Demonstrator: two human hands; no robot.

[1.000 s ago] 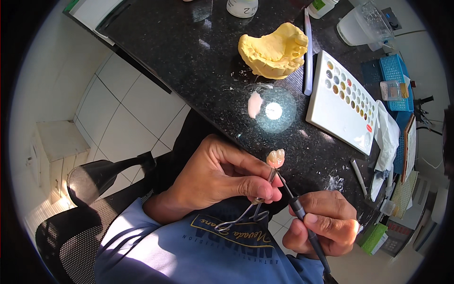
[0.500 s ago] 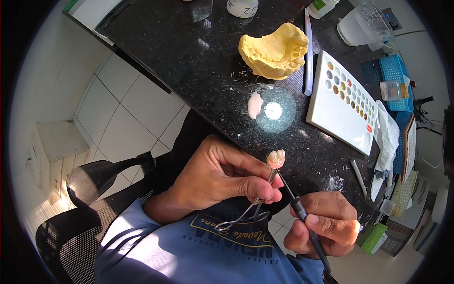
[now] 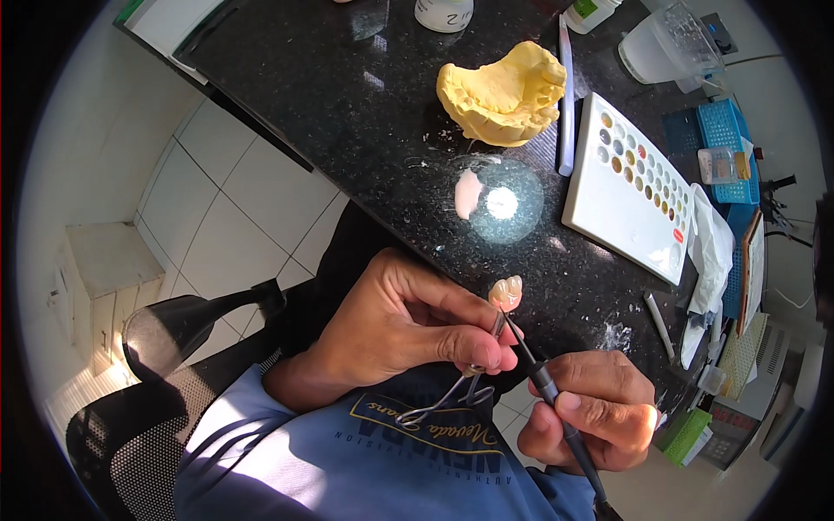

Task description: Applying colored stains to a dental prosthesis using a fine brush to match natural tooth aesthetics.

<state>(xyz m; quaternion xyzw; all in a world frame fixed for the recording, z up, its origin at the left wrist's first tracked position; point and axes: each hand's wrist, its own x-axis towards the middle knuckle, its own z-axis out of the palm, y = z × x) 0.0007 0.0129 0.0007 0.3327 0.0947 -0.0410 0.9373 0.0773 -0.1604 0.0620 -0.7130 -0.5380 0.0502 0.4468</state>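
Note:
Closed fingers of my left hand [image 3: 408,321] hold a pair of ring-handled forceps [image 3: 434,399], its loops hanging down in front of the shirt. At the top of its jaws sits a dental crown piece [image 3: 506,293], tooth-coloured above and pinkish at its base. My right hand [image 3: 599,408] pinches a slim, dark-handled tool [image 3: 549,382] with a fine pointed tip, like a brush or a carver; I cannot tell which. That tip is at the underside of the crown piece, close to the forceps jaws. Whether it touches is too small to tell.
On the dark speckled bench stand a yellow plaster dental model [image 3: 504,95] and a white palette [image 3: 625,191] with coloured wells. A pink-white smear [image 3: 468,194] lies beside a round, bright glassy disc [image 3: 501,204]. A clear plastic cup [image 3: 665,52] and blue baskets [image 3: 725,130] stand at the right.
The tip of the dark-handled tool has moved slightly left, in under the crown piece. The crown piece looks slightly turned. My left hand has hardly moved.

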